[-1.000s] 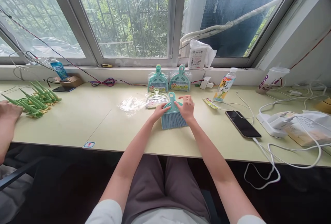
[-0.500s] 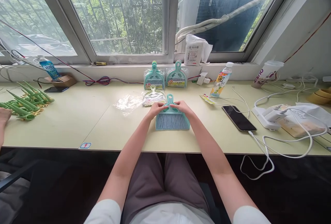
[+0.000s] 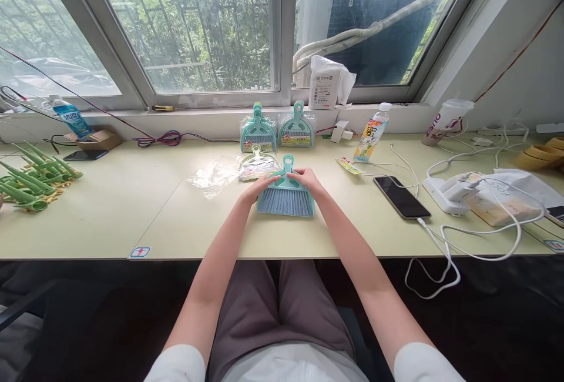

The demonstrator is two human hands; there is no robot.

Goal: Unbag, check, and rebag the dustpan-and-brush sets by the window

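Observation:
A teal dustpan and brush set point(image 3: 285, 201) with grey bristles lies near the table's front edge, its handle pointing away from me. My left hand point(image 3: 261, 187) grips its left side, thumb on the teal brush body. On the right side my right hand point(image 3: 308, 181) holds it the same way, thumb near the base of the handle. Just behind is a flat plastic-wrapped set point(image 3: 258, 164), and left of that a crumpled clear plastic bag point(image 3: 214, 178). Two more wrapped teal sets point(image 3: 258, 134), point(image 3: 296, 132) lean against the wall under the window.
A bottle point(image 3: 372, 134), a yellow card point(image 3: 349, 166), a phone point(image 3: 402, 197) and a power strip point(image 3: 447, 194) with white cables are on the right. Green spiky pieces point(image 3: 33, 179) lie far left. A boxed item point(image 3: 325, 85) stands on the sill.
The view has shifted slightly. The set in my hands has moved a little left and is turned slightly. At the far left another person's hand has mostly gone out of view.

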